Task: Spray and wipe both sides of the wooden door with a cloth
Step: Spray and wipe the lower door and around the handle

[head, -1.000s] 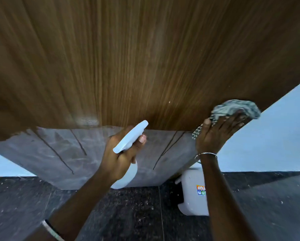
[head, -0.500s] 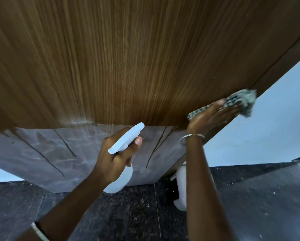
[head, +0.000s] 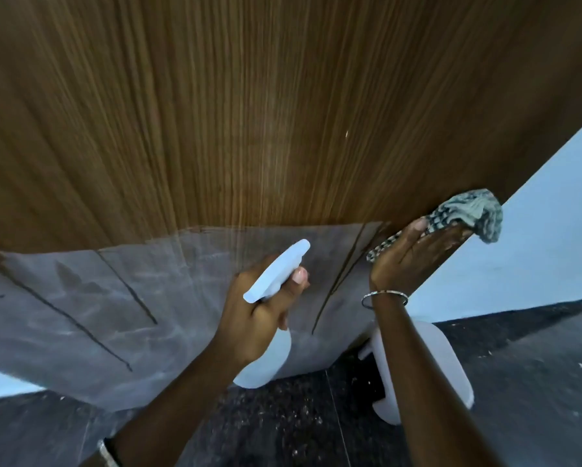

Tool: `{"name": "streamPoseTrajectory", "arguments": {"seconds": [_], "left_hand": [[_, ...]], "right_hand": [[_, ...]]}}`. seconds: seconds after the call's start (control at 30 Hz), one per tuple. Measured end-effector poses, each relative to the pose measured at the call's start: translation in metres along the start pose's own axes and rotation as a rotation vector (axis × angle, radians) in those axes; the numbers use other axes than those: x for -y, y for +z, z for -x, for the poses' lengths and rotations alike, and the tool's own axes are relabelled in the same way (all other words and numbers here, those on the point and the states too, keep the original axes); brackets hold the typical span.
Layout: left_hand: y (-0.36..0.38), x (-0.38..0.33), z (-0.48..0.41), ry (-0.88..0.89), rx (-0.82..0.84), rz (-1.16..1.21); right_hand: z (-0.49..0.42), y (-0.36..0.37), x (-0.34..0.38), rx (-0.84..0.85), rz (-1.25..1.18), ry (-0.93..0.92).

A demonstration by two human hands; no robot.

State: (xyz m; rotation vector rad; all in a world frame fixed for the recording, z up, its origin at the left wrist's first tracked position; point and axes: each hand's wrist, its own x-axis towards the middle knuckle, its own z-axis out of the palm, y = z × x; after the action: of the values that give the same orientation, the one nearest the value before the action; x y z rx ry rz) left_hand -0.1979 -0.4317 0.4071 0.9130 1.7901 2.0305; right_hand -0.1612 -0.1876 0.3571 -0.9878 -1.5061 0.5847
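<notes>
Our left hand is wrapped around the neck of a white spray bottle, thumb resting beside the trigger head, nozzle aimed at the wooden door. Our right hand presses a grey patterned cloth flat against the door's lower right edge, fingers spread over it, part of the cloth bunched past the fingertips. We see a grey marbled panel covering the bottom strip of the door. Behind our right forearm a white plastic container sits on the dark speckled floor near the door's bottom corner. A thin bangle circles our right wrist.
</notes>
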Motion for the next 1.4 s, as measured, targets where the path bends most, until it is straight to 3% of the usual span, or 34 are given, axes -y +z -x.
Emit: {"name": "streamPoseTrajectory", "arguments": {"seconds": [0.1,0.33,0.57,0.73,1.0,1.1,1.2,1.4], "left_hand": [[-0.002,0.030,0.001,0.071,0.017,0.010],[0.004,0.085,-0.013,0.183,0.041,-0.040],[0.016,0.125,-0.013,0.305,-0.005,-0.050],[0.021,0.146,0.006,0.431,-0.052,-0.077],[0.018,0.117,0.040,0.348,-0.120,-0.124],[0.019,0.114,0.048,0.366,-0.140,-0.163],[0.016,0.124,0.052,0.339,-0.171,-0.193],[0.014,0.119,0.051,0.323,-0.197,-0.164]], "right_hand": [[0.001,0.008,-0.011,-0.109,-0.024,-0.104],[0.032,0.019,-0.053,-0.051,0.004,-0.262],[0.021,0.038,-0.073,-0.236,-0.093,-0.466],[0.023,0.039,-0.097,-0.184,-0.013,-0.528],[0.032,0.031,-0.096,-0.075,0.023,-0.451],[0.033,0.028,-0.092,-0.058,-0.075,-0.432],[0.035,0.027,-0.089,-0.052,-0.175,-0.410],[0.034,0.032,-0.090,-0.077,-0.121,-0.395]]}}
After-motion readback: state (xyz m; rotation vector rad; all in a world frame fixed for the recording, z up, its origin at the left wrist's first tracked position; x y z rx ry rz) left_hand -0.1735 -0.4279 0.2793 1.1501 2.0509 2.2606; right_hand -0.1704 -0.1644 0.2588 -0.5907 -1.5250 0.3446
